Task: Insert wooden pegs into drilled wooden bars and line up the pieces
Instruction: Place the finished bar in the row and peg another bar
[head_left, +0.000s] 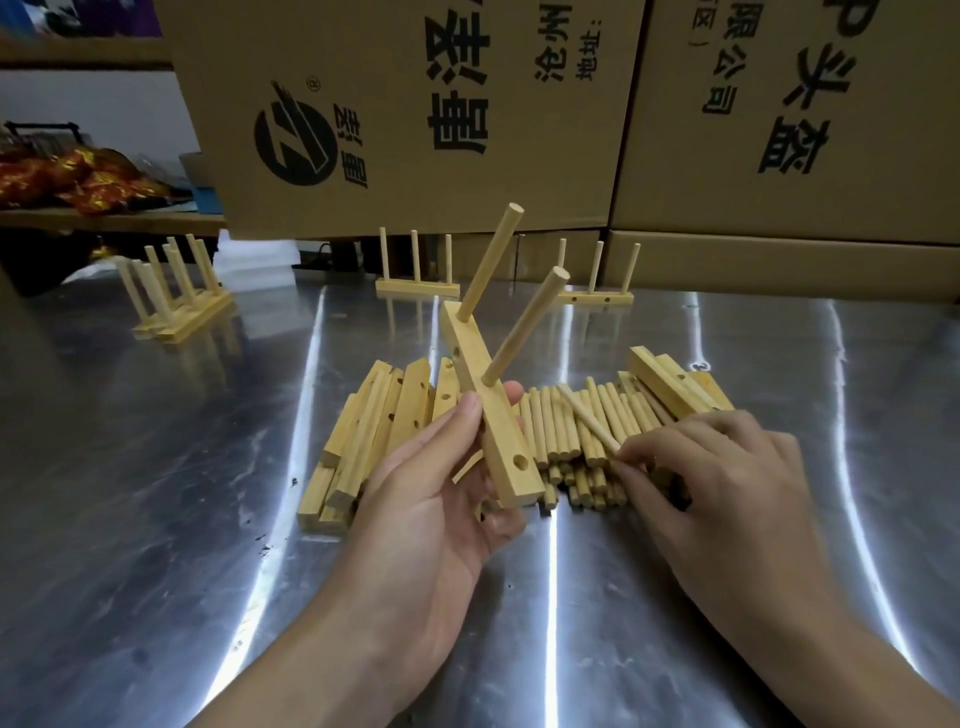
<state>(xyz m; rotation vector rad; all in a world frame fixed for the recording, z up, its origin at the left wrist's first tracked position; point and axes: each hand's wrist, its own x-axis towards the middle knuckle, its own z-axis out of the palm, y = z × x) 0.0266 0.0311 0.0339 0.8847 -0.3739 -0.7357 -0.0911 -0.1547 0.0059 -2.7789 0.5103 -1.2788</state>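
The left hand (441, 499) grasps a tilted drilled bar (491, 400) with two pegs (524, 327) above the metal table (156, 467). The right hand (722, 467) pinches one loose peg (589, 418) over the peg pile (576, 441).

The metal table (156, 519) carries loose pegs (571, 431), drilled bars (374, 415) and pegged bars (418, 286) (standing upright).

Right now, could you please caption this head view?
Left hand holds a two-peg bar; right hand pinches a loose peg.
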